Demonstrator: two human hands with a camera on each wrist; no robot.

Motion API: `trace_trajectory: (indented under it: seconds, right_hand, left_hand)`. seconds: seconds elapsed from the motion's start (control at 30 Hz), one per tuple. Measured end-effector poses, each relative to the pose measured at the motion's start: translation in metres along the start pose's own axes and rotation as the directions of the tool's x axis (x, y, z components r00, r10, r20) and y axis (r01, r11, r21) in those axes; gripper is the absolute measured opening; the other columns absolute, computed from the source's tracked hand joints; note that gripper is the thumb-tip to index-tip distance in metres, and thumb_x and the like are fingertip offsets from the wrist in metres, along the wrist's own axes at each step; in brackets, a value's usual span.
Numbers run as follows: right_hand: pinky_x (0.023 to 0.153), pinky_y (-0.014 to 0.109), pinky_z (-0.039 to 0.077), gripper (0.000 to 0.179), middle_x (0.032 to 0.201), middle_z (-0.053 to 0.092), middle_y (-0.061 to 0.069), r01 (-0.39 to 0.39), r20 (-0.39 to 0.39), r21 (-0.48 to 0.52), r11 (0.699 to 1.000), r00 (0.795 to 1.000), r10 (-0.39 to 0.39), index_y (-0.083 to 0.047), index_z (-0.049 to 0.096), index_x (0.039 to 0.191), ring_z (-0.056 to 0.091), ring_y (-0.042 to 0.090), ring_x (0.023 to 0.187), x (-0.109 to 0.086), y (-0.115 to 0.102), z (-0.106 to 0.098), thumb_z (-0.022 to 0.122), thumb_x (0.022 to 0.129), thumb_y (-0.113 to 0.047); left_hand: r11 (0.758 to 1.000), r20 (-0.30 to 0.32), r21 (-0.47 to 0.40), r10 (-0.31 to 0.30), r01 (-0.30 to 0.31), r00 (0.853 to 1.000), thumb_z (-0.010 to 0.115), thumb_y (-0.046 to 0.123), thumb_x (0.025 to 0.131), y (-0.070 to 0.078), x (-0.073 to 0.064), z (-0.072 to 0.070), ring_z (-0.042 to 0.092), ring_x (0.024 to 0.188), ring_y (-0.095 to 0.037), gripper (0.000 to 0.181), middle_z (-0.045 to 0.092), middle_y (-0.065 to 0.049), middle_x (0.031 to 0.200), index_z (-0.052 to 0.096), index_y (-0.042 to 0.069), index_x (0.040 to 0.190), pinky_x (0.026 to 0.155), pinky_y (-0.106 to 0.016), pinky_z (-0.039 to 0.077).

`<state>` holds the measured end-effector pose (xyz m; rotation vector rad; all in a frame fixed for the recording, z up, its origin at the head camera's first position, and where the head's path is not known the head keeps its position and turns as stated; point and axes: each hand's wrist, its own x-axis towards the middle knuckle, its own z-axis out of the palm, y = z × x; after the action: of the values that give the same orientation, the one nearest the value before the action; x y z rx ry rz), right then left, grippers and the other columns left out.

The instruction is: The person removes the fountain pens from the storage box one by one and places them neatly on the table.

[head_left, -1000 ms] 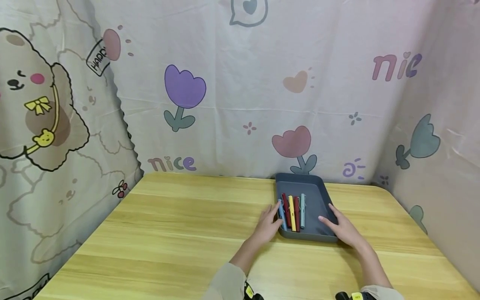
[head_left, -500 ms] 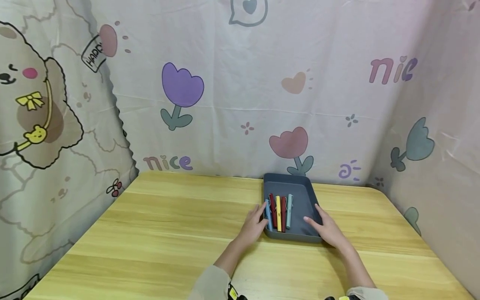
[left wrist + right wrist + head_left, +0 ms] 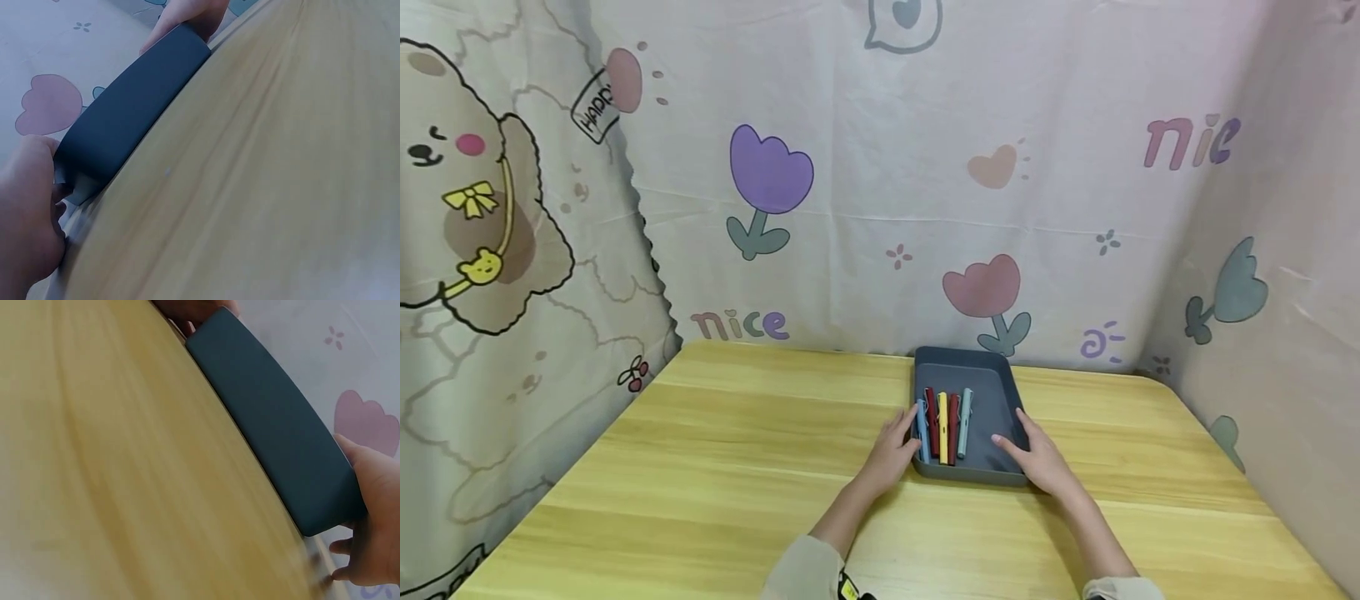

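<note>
A dark grey rectangular tray (image 3: 992, 392) lies on the wooden table, with several clip pens side by side in its left half. From the left these are a blue pen (image 3: 923, 433), a dark red one, a yellow pen (image 3: 943, 429), another red one and a pale teal pen (image 3: 965, 423). My left hand (image 3: 891, 454) grips the tray's left wall, thumb at the rim. On the opposite wall my right hand (image 3: 1045, 458) holds on, its thumb reaching over the rim. Both wrist views show the tray's front wall (image 3: 131, 106) between the hands; the pens are hidden there.
The light wooden table (image 3: 737, 450) stretches to both sides and in front of the tray. A printed cloth (image 3: 850, 167) hangs behind the table, close to the tray's far end, and along both sides.
Tray and pens have slid left along the table, with both hands moving along on its sides. The head view has shifted slightly too.
</note>
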<state>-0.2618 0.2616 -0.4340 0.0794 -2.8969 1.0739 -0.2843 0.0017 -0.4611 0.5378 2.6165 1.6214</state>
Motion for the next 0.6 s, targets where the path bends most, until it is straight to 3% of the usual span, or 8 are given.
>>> trace_trajectory:
  seconds: [0.6]
  right_hand:
    - [0.102,0.056,0.018,0.086,0.144,0.02,0.029,0.009,-0.042,-0.022,1.0,0.999,-0.01,0.004,0.021,0.144,0.018,0.046,0.129,-0.001,-0.022,0.019,0.055,0.087,-0.05]
  left_hand:
    - [1.0,-0.032,0.011,0.006,-0.006,0.999,0.046,0.018,0.093,-0.009,-0.011,-0.02,0.009,0.132,-0.045,0.056,0.018,-0.02,0.148,0.028,0.015,0.146,0.101,-0.062,0.007]
